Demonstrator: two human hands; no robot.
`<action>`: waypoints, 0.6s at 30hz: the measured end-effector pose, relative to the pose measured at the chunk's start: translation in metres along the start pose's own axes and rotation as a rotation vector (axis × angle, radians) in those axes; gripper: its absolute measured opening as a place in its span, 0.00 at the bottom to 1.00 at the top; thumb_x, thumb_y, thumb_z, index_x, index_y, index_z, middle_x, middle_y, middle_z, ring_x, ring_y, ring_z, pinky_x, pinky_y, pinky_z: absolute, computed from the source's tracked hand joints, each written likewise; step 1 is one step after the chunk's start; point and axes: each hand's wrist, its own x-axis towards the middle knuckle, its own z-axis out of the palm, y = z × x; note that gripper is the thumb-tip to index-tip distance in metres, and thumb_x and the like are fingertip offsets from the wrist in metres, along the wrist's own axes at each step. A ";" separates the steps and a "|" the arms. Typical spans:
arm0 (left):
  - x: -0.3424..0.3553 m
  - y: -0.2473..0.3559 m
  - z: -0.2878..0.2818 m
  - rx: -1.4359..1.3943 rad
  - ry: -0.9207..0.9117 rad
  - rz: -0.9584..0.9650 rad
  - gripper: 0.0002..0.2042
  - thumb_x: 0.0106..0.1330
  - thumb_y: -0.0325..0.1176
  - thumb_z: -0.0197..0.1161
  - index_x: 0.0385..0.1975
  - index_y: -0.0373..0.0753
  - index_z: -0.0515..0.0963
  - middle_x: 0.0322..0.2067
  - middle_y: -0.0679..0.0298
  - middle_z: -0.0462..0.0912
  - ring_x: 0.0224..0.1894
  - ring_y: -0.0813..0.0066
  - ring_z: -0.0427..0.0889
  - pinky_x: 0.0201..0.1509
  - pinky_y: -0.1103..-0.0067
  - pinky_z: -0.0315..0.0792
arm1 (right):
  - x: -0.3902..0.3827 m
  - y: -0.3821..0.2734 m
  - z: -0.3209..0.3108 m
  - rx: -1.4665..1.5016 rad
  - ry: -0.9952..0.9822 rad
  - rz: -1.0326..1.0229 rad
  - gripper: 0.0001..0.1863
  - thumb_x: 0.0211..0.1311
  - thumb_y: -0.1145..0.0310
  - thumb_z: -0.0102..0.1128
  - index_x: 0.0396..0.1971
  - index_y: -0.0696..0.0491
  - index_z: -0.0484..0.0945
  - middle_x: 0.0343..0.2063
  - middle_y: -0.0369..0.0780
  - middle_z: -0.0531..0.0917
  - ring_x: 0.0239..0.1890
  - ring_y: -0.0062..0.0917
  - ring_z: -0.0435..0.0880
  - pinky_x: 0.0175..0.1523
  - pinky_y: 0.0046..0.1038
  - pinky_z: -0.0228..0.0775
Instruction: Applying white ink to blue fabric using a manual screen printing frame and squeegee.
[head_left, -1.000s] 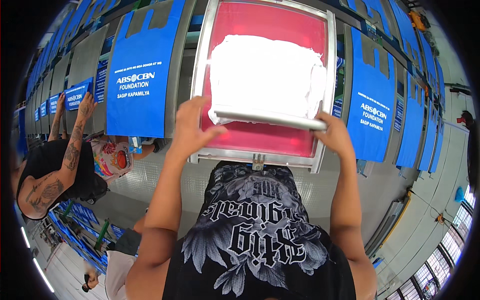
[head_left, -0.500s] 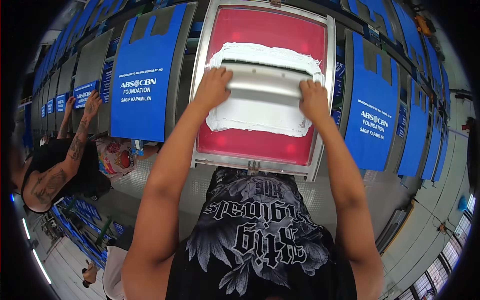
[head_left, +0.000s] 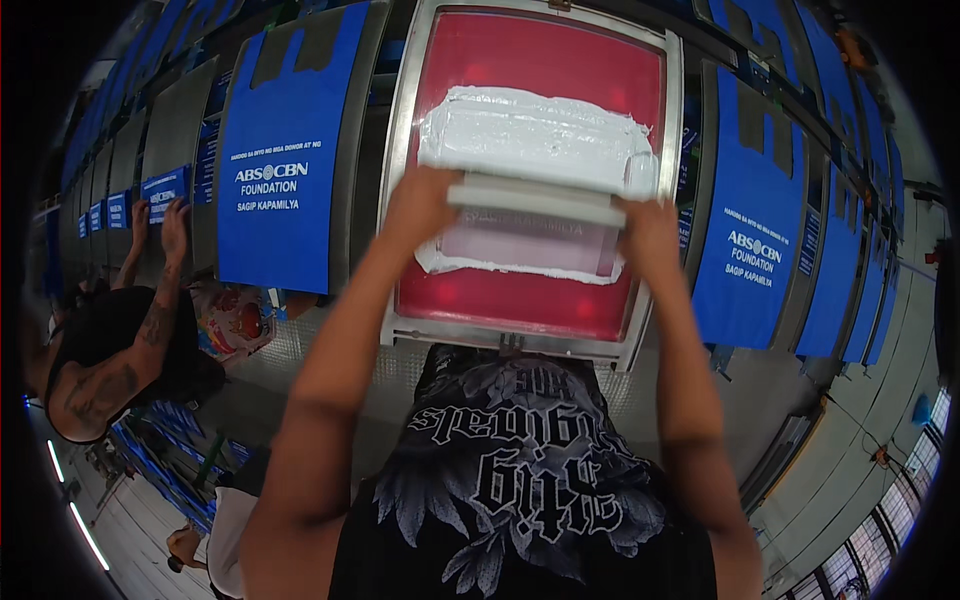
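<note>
A screen-printing frame with metal edges (head_left: 672, 140) and red mesh (head_left: 540, 50) lies in front of me. My left hand (head_left: 425, 208) grips the left end of a wide metal squeegee (head_left: 540, 197), and my right hand (head_left: 646, 232) grips its right end. Thick white ink (head_left: 535, 125) covers the mesh beyond the squeegee. Nearer to me, a thin pale film with a line of lettering (head_left: 530, 245) shows through the mesh, edged by white ink. The squeegee hides where its blade meets the mesh. Both hands are slightly blurred.
Blue printed bags lie on grey boards either side of the frame, a left bag (head_left: 285, 235) and a right bag (head_left: 750, 180). More boards with blue pieces line the row. At left, another person's tattooed arm (head_left: 150, 335) reaches toward a small blue piece (head_left: 165, 190).
Both my hands have drawn the squeegee nearer to me across the mesh. White ink now spreads behind it, and lettering shows below. The person at left has moved their hands slightly.
</note>
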 end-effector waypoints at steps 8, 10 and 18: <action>0.003 0.008 -0.030 0.077 -0.123 0.005 0.14 0.45 0.32 0.70 0.33 0.37 0.81 0.31 0.53 0.82 0.38 0.56 0.80 0.46 0.66 0.72 | 0.003 0.001 -0.026 0.058 0.079 -0.105 0.21 0.34 0.81 0.55 0.36 0.52 0.81 0.26 0.46 0.82 0.34 0.39 0.80 0.57 0.45 0.60; -0.073 0.017 -0.019 0.077 -0.213 0.001 0.17 0.41 0.24 0.65 0.36 0.40 0.79 0.36 0.57 0.80 0.43 0.58 0.75 0.52 0.63 0.64 | -0.065 -0.029 -0.024 0.069 -0.018 -0.035 0.24 0.33 0.82 0.56 0.38 0.49 0.79 0.32 0.40 0.81 0.40 0.36 0.78 0.65 0.49 0.50; 0.062 -0.011 -0.007 0.082 0.072 0.120 0.12 0.43 0.30 0.67 0.31 0.40 0.82 0.26 0.52 0.82 0.33 0.54 0.81 0.42 0.67 0.74 | 0.054 0.024 -0.007 -0.060 0.105 -0.058 0.21 0.38 0.77 0.58 0.39 0.50 0.81 0.25 0.47 0.81 0.33 0.40 0.80 0.57 0.43 0.63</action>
